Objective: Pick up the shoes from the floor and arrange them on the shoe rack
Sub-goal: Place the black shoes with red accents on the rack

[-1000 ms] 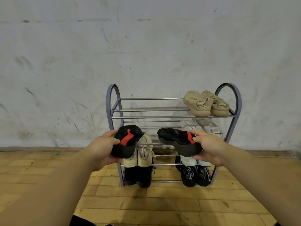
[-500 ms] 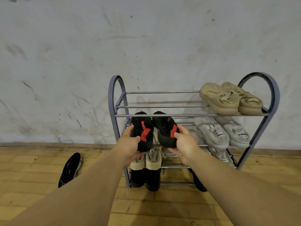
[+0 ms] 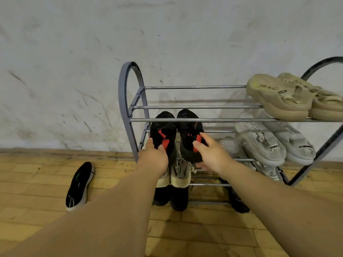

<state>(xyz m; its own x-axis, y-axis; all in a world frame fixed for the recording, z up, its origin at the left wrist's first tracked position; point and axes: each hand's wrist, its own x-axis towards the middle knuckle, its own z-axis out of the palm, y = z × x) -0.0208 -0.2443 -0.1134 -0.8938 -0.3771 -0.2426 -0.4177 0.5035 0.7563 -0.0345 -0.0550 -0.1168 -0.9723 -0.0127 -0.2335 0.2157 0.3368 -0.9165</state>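
At the centre of the frame, two black sneakers with red heel tabs, the left-hand sneaker (image 3: 163, 130) and the right-hand sneaker (image 3: 188, 130), are set side by side on the second tier at the left end of the shoe rack (image 3: 124, 101). Their long axes run up the frame, toes towards the wall (image 3: 74, 71), heels towards the camera. The left-hand sneaker's heel is gripped by the left hand (image 3: 153, 160), the right-hand sneaker's heel by the right hand (image 3: 213, 154), thumb on top and fingers beneath. A black shoe (image 3: 79, 186) lies on the wooden floor (image 3: 37, 182) at lower left, toe up-frame. Beige sandals (image 3: 278, 97) are seen at upper right
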